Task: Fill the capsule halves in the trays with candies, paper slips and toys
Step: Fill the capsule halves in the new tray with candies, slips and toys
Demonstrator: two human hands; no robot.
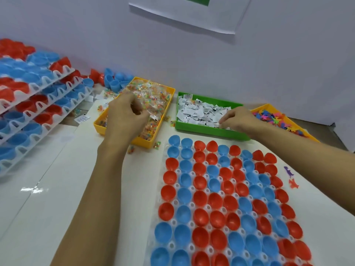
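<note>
A clear tray (172, 222) in front of me holds several red and blue capsule halves (199, 199), open side up. My left hand (125, 114) reaches into the yellow bin (165, 120) and its curled fingers grip wrapped candy packets (148, 96). My right hand (240, 120) is over the green bin (201, 129) and pinches white paper slips (199, 110) near the bin's front edge. A second yellow bin (269, 107) at the right holds small colourful toys (276, 118).
Stacked white trays (63, 73) of red and blue halves stand at the left. Loose blue halves (115, 79) lie behind the candy bin. Stray candies (156, 145) and slips (82, 118) lie on the white table. Two toy figures (291, 177) lie right of the tray. A wall stands behind.
</note>
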